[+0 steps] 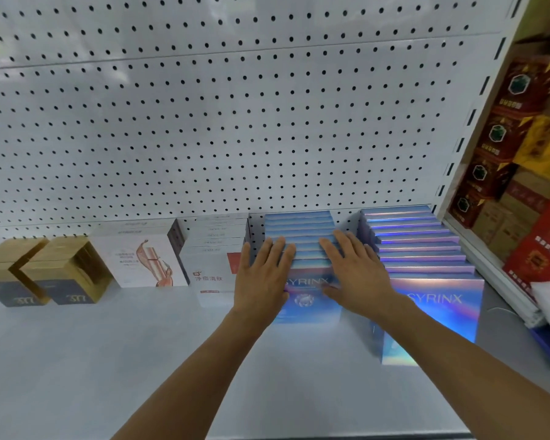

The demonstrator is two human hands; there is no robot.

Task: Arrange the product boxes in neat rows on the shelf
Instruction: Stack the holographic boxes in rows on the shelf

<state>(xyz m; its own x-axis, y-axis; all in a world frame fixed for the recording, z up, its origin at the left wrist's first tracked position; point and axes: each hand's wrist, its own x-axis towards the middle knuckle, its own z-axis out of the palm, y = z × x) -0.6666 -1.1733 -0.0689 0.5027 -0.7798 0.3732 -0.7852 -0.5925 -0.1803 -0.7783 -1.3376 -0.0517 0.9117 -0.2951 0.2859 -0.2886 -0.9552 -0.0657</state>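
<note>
A row of blue holographic SYRINX boxes (302,230) runs back to the pegboard in the middle of the white shelf (108,360). My left hand (262,277) lies flat against the row's left side, fingers apart. My right hand (354,274) presses flat on its right side and top. A second SYRINX row (426,265) stands to the right, its front box further forward. Left of my hands stand a row of white boxes with red print (215,265), white boxes with a figure picture (140,258), and two gold boxes (61,274), one turned askew.
A white pegboard (219,122) backs the shelf. The shelf upright (477,115) bounds the right end. Beyond it are stacked red and yellow cartons (521,154). Bare shelf surface lies in front of all the rows.
</note>
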